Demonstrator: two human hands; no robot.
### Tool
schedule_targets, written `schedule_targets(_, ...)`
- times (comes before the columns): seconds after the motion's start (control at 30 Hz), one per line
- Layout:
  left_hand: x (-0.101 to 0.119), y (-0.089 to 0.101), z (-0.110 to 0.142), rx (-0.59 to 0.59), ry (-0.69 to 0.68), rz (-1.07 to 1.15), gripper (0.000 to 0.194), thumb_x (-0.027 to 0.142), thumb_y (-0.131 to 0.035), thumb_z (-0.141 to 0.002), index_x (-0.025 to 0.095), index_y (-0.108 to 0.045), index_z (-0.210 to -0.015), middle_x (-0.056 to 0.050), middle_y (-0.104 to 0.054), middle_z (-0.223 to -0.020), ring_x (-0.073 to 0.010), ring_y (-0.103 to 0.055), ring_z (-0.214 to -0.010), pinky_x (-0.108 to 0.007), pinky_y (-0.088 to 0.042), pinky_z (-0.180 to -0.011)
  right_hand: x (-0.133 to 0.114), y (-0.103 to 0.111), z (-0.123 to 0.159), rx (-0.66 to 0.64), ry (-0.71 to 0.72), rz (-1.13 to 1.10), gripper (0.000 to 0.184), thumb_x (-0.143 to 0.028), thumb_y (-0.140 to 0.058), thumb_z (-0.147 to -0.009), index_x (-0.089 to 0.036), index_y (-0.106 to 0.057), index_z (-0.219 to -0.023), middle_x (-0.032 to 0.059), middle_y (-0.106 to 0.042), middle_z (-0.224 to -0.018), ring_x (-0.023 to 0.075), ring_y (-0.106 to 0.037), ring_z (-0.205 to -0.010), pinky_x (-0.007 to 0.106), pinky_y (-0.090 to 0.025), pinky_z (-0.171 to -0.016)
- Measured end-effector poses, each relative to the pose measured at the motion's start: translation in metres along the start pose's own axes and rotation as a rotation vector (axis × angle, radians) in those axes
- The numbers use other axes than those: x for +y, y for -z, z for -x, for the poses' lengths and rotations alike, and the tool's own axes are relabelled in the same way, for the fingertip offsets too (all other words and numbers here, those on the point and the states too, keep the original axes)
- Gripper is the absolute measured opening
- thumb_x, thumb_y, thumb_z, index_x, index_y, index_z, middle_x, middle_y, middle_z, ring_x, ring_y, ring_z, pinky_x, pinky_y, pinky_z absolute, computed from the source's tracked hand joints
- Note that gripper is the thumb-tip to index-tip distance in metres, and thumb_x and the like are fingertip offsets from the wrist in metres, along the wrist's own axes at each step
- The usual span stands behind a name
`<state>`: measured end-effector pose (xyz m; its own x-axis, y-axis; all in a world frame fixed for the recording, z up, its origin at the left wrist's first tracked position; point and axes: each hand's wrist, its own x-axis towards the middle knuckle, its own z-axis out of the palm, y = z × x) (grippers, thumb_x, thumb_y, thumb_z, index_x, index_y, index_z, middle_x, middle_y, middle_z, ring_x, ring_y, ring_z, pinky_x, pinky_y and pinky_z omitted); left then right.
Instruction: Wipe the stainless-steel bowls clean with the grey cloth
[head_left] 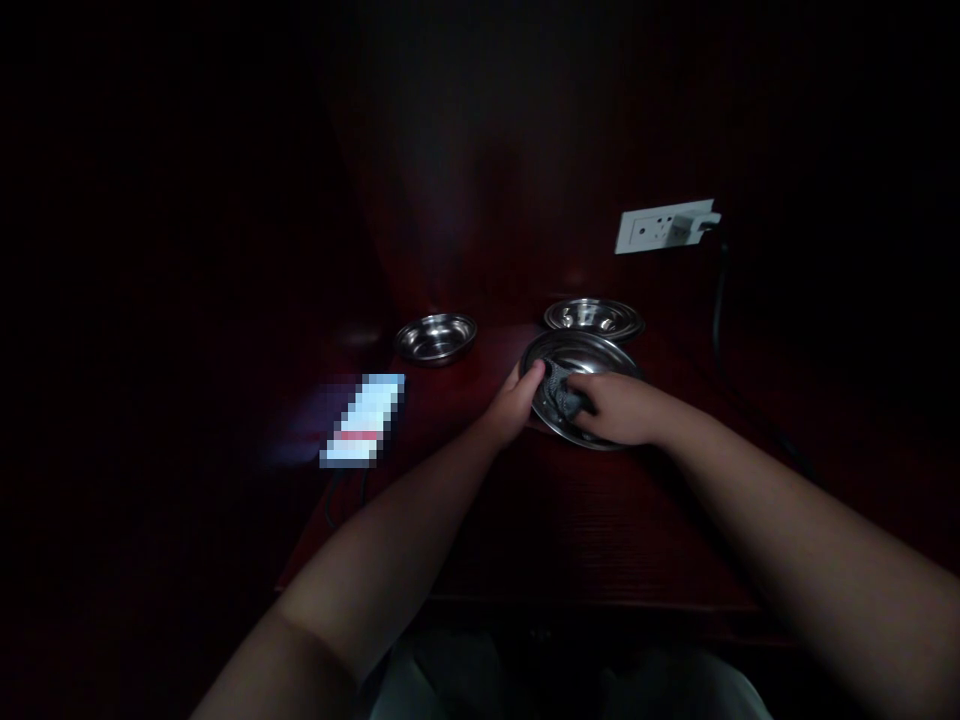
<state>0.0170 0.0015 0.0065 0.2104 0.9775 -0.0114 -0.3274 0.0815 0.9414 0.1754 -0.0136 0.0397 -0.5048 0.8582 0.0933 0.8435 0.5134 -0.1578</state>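
Observation:
The scene is very dark. A steel plate (581,355) lies tilted on the dark red table (570,520). My left hand (517,398) grips its left rim with curled fingers. My right hand (619,408) is closed on a small grey cloth or scrubber (562,395), which it presses against the inside of the plate.
A second steel dish (594,316) sits just behind the plate, and a steel bowl (436,337) stands to the left. A lit phone screen (363,421) glows at the left. On the back wall are a white socket (654,229), a plug and a dark cable (721,300).

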Motion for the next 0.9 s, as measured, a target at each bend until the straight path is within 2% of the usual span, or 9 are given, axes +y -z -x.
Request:
schedule_targets(0.13, -0.004, 0.003, -0.004, -0.015, -0.031, 0.014, 0.04, 0.043, -0.054, -0.08, 0.023, -0.055, -0.115, -0.006, -0.062, -0.118, -0.0231, -0.056, -0.108, -0.038, -0.043, -0.093, -0.008, 0.0, 0.002, 0.008, 0.141, -0.133, 0.016, -0.021, -0.048, -0.072, -0.018, -0.055, -0.087, 0.0071, -0.062, -0.081, 0.0162, -0.054, -0.068, 0.027, -0.038, -0.062)
schedule_targets(0.23, -0.005, 0.004, -0.006, -0.03, -0.063, 0.027, 0.04, 0.042, -0.056, -0.08, 0.022, -0.056, -0.114, -0.006, -0.061, -0.118, -0.023, -0.055, -0.11, -0.036, -0.042, -0.095, -0.011, -0.001, 0.002, 0.068, 0.253, -0.201, 0.014, -0.017, -0.047, -0.074, -0.017, -0.054, -0.085, 0.0061, -0.062, -0.081, 0.0155, -0.054, -0.07, 0.027, -0.039, -0.066)
schedule_targets(0.37, -0.005, 0.004, -0.006, -0.039, -0.099, 0.036, 0.038, 0.039, -0.056, -0.08, 0.021, -0.056, -0.114, -0.005, -0.061, -0.119, -0.0228, -0.053, -0.114, -0.037, -0.04, -0.097, -0.011, -0.004, 0.001, 0.144, 0.322, -0.263, 0.014, -0.016, -0.047, -0.077, -0.017, -0.056, -0.087, 0.0056, -0.062, -0.082, 0.0158, -0.055, -0.074, 0.028, -0.04, -0.07)
schedule_targets(0.53, -0.004, 0.003, -0.004, -0.067, -0.113, 0.038, 0.038, 0.04, -0.054, -0.081, 0.021, -0.056, -0.114, -0.005, -0.06, -0.121, -0.0238, -0.051, -0.116, -0.038, -0.039, -0.098, -0.012, -0.006, -0.001, 0.232, 0.335, -0.309, 0.013, -0.017, -0.048, -0.079, -0.017, -0.058, -0.088, 0.0049, -0.063, -0.082, 0.0153, -0.055, -0.074, 0.028, -0.04, -0.07)
schedule_targets(0.73, -0.007, 0.006, -0.006, -0.131, -0.116, 0.06, 0.042, 0.043, -0.056, -0.08, 0.021, -0.056, -0.116, -0.006, -0.063, -0.116, -0.0239, -0.051, -0.116, -0.038, -0.037, -0.1, -0.014, -0.009, -0.002, 0.311, 0.285, -0.359, 0.012, -0.019, -0.05, -0.08, -0.018, -0.059, -0.088, 0.0041, -0.063, -0.081, 0.0159, -0.056, -0.074, 0.029, -0.041, -0.07)
schedule_targets(0.9, -0.008, 0.008, -0.005, -0.18, -0.111, 0.08, 0.047, 0.045, -0.057, -0.079, 0.02, -0.054, -0.118, -0.006, -0.064, -0.112, -0.0236, -0.054, -0.113, -0.039, -0.035, -0.101, -0.014, -0.009, -0.003, 0.39, 0.253, -0.356, 0.015, -0.022, -0.05, -0.082, -0.018, -0.059, -0.093, 0.0055, -0.065, -0.088, 0.0178, -0.058, -0.081, 0.031, -0.042, -0.076)
